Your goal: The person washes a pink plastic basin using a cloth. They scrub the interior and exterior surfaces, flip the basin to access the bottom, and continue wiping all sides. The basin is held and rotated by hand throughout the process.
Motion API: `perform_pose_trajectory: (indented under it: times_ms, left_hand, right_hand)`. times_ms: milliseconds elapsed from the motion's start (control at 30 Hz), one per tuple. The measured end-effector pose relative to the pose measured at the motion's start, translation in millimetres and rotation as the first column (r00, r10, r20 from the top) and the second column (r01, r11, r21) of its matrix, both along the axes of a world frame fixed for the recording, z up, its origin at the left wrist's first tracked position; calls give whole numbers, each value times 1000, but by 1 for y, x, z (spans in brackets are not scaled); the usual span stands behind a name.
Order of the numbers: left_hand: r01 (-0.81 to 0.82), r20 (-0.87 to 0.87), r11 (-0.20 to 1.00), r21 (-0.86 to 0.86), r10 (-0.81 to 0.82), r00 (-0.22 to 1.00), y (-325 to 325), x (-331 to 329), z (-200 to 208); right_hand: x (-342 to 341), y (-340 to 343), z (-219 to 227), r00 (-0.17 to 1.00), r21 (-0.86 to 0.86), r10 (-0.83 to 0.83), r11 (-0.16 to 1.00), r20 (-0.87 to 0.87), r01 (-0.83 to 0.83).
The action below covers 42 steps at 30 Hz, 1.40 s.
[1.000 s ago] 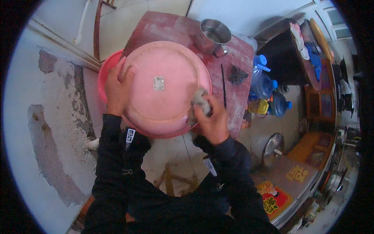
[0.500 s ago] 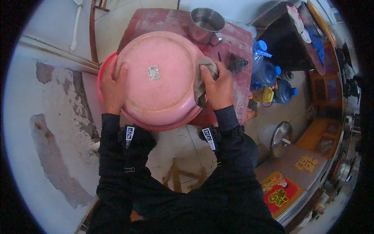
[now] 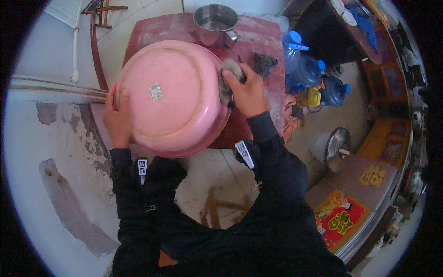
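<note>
Pink basin (image 3: 173, 92) sits between left fingers (image 3: 124, 105) clasping its edge and right fingers (image 3: 233, 81) holding a grey cloth (image 3: 225, 92).

"What's the wall (image 3: 30, 194) like, left of the tabletop (image 3: 159, 33)?"

"White, with rough grey patches (image 3: 69, 203) where the paint has flaked. Farther along on that side of the tabletop, a white pipe (image 3: 75, 55) runs near a brown wooden frame (image 3: 95, 55)."

"And the floor (image 3: 318, 134)?"

"Pale tiles with thin dark joints. They show to the right of the tabletop and on its near side, where some wooden legs (image 3: 212, 207) stand."

"Any furniture on the right?"

"Brown wooden cabinets (image 3: 373, 134) with darker panels, well apart from the tabletop."

"The light?"

"Soft and pale, brighter left of the tabletop."
</note>
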<state>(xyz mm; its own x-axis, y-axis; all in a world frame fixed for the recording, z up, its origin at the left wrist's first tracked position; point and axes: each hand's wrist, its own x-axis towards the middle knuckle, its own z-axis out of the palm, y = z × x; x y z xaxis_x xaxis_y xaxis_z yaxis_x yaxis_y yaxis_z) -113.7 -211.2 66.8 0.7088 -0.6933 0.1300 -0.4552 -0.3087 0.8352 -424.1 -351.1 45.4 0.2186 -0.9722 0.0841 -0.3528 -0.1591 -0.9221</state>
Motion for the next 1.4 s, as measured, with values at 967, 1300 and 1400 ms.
perform_pose_trajectory:
  times_ms: [967, 1300, 1400]
  left_hand:
    - [22, 73, 998, 61, -27, 997, 6, 5, 5]
    - [40, 103, 999, 8, -41, 994, 4, 10, 1]
    - [31, 71, 1000, 4, -31, 997, 3, 10, 0]
  right_hand:
    - [12, -21, -38, 963, -107, 38, 992, -268, -69]
    - [-5, 150, -27, 993, 230, -25, 972, -119, 52]
    - [11, 187, -30, 987, 366, 113, 928, -110, -66]
